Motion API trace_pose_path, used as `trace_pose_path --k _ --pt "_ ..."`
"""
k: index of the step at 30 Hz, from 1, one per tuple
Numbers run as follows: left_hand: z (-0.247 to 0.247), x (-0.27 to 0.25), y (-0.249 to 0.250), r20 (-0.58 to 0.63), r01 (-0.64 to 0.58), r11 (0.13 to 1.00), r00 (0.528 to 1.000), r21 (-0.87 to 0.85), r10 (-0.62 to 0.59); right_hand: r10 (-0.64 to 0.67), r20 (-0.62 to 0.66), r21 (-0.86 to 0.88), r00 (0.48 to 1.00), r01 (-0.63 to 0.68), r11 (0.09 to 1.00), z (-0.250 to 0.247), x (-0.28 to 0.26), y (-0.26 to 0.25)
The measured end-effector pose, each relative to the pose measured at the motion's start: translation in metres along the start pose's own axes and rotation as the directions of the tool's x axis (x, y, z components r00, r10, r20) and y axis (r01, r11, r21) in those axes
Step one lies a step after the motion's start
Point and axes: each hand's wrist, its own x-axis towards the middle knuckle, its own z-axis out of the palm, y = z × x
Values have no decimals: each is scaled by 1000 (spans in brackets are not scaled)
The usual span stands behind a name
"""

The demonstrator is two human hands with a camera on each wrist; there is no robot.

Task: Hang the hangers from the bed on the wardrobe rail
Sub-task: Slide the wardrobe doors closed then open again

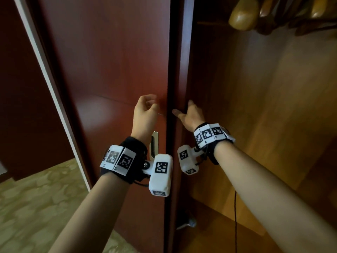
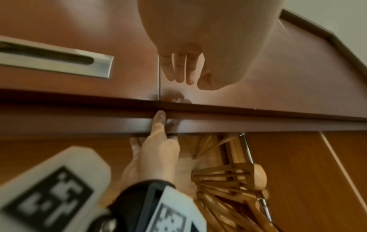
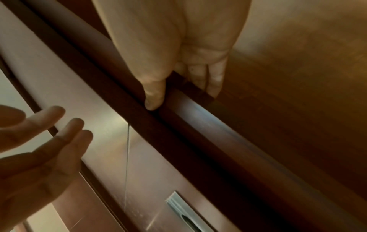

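Note:
Several wooden hangers hang at the top right inside the open wardrobe; the left wrist view shows the hangers bunched on a metal rail. My right hand grips the dark red upright door edge, thumb on its front and fingers behind it, as the right wrist view of the right hand confirms. My left hand hovers just in front of the red door panel, fingers loosely bent and holding nothing. Neither hand holds a hanger. The bed is out of view.
A recessed metal handle sits in the door below my left hand. The wardrobe interior to the right is bare brown wood. Patterned carpet covers the floor at the lower left. A thin black cable hangs under my right forearm.

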Motion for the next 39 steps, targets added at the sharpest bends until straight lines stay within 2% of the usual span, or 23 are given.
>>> trace_pose_path --k 10,19,27,32,39 --pt "17 -9 -5 69 34 999 997 -13 -33 -39 -22 -2 999 39 999 -21 -11 17" --pt "25 -5 -18 13 5 999 1000 -47 -5 -101 -82 -7 991 101 995 -64 -38 51" --pt "20 -9 -40 6 88 994 996 63 -88 -82 -121 60 989 89 994 -105 -66 80" --pt "10 -12 -63 -18 194 977 981 88 -194 -65 -136 100 989 79 992 -130 -82 97" --pt "2 -10 -98 -27 230 957 973 176 -229 2 -173 129 985 20 991 -163 -110 114"
